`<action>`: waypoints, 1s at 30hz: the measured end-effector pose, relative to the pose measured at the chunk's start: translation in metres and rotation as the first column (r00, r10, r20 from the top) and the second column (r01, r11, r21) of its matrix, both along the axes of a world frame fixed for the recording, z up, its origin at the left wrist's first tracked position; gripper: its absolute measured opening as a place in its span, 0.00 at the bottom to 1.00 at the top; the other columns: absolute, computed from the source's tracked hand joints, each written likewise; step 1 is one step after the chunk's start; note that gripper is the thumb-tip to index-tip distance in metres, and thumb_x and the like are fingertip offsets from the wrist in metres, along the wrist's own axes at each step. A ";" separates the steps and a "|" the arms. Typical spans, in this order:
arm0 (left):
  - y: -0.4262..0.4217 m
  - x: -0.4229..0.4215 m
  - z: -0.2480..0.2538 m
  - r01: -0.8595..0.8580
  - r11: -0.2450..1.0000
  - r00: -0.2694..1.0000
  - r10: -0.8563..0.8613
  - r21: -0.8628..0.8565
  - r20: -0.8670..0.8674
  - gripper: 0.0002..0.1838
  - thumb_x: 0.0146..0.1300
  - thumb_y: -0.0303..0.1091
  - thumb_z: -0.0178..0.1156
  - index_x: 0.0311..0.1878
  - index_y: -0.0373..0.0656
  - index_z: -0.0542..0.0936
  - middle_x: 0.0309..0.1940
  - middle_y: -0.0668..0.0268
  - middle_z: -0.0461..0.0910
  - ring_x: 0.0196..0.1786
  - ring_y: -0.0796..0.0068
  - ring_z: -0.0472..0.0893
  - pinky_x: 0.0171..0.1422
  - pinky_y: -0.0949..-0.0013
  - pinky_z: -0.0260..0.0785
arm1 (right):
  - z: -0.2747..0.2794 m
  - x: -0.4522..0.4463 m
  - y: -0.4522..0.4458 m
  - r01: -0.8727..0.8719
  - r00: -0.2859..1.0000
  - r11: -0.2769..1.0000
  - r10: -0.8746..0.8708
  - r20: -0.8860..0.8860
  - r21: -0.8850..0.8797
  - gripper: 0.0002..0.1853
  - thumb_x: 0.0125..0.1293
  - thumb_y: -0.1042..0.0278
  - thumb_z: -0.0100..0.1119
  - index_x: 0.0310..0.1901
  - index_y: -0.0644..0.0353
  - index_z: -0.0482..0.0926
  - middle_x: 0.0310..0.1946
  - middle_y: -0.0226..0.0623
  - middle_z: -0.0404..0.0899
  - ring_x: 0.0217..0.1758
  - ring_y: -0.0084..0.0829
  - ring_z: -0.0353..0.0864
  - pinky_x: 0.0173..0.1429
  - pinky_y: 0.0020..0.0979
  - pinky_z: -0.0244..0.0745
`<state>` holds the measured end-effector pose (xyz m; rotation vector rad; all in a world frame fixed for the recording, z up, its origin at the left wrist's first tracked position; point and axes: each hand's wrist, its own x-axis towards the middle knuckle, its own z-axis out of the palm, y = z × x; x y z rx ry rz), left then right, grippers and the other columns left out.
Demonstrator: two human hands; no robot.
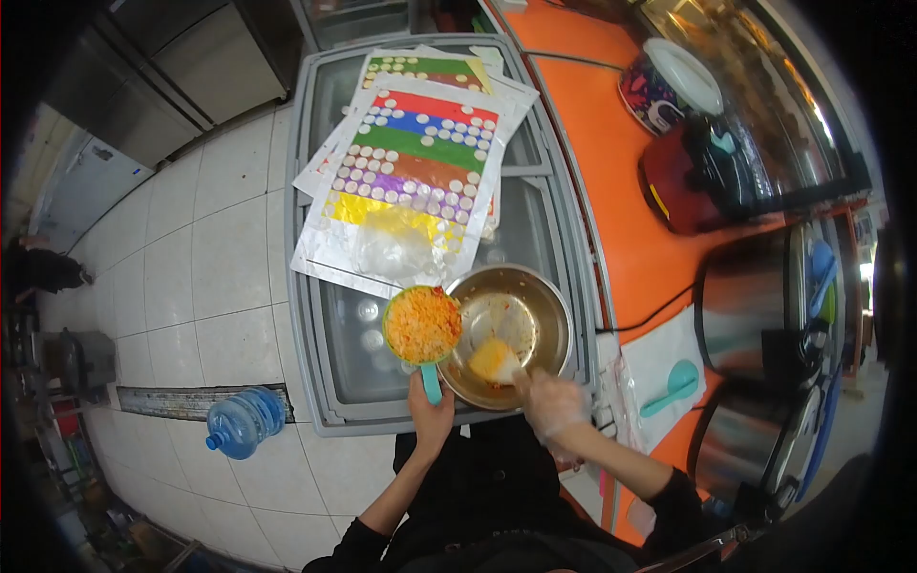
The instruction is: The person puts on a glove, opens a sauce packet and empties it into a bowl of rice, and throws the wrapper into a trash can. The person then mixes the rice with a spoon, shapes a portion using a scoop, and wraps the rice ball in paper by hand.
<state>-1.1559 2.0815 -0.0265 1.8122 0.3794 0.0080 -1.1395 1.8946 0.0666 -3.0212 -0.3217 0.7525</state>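
My left hand [432, 413] is closed round the teal handle of a measuring cup [433, 384], holding it level at the pot's left rim. Orange, crumbly rice-like food [422, 325] fills the cup to the top. My right hand [557, 406], in a clear plastic glove and blurred by motion, grips a pale rice paddle [512, 370] over the metal pot [557, 329]. Some orange-yellow food [490, 361] lies at the paddle's end, inside the pot. Smears and bits of food cling to the pot's inner wall. The paddle's grip is hidden in my fist.
Silver packets with coloured stripes [411, 143] lie on the grey-framed freezer lid [330, 382]. Along the orange counter [597, 143] stand a red cooker [673, 181], a patterned pot [654, 91] and large steel cookers [745, 296]. A teal scoop [676, 387] rests on white cloth. A water bottle [244, 420] lies on the floor.
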 end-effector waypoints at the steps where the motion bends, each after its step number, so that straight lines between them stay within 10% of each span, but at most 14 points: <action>1: -0.002 0.002 0.002 -0.012 1.000 1.000 0.012 0.005 0.012 0.12 0.51 0.18 0.55 0.40 0.37 0.71 0.31 0.58 0.73 0.37 0.61 0.77 0.44 0.62 0.68 | 0.006 -0.001 -0.004 -0.010 0.992 1.000 0.008 -0.123 -0.015 0.09 0.60 0.70 0.49 0.39 0.55 0.78 0.32 0.42 0.80 0.32 0.36 0.82 0.33 0.37 0.78; 9: -0.007 0.014 0.026 0.017 0.999 1.000 -0.017 -0.031 -0.012 0.12 0.50 0.19 0.55 0.39 0.36 0.69 0.30 0.56 0.72 0.35 0.59 0.75 0.41 0.62 0.67 | 0.005 0.120 -0.069 -0.249 0.942 0.958 0.273 0.195 -0.142 0.10 0.58 0.58 0.56 0.27 0.53 0.80 0.23 0.36 0.78 0.30 0.37 0.80 0.33 0.38 0.75; 11: -0.010 0.021 0.040 0.043 0.999 0.999 -0.044 0.007 0.030 0.11 0.50 0.19 0.55 0.38 0.36 0.70 0.30 0.57 0.73 0.34 0.60 0.75 0.41 0.62 0.67 | 0.032 0.139 -0.049 -0.192 0.970 0.958 0.152 -0.192 -0.211 0.13 0.57 0.53 0.57 0.33 0.52 0.84 0.26 0.36 0.80 0.35 0.36 0.81 0.36 0.37 0.75; 18: -0.015 0.048 0.065 0.102 0.995 0.995 -0.102 -0.008 -0.002 0.12 0.49 0.20 0.56 0.39 0.37 0.70 0.30 0.58 0.74 0.33 0.62 0.76 0.40 0.63 0.68 | -0.001 0.147 -0.041 -0.368 0.864 0.919 0.394 -0.312 0.142 0.21 0.56 0.43 0.59 0.32 0.55 0.85 0.29 0.43 0.82 0.37 0.40 0.82 0.45 0.36 0.75; 30: 0.000 0.053 0.054 0.116 0.980 0.986 -0.133 -0.162 -0.097 0.15 0.49 0.24 0.60 0.43 0.38 0.72 0.32 0.57 0.75 0.37 0.63 0.76 0.45 0.63 0.69 | -0.025 0.109 -0.070 0.465 0.798 0.663 -0.025 -0.603 0.587 0.15 0.63 0.55 0.61 0.34 0.60 0.84 0.16 0.29 0.73 0.20 0.18 0.71 0.25 0.26 0.66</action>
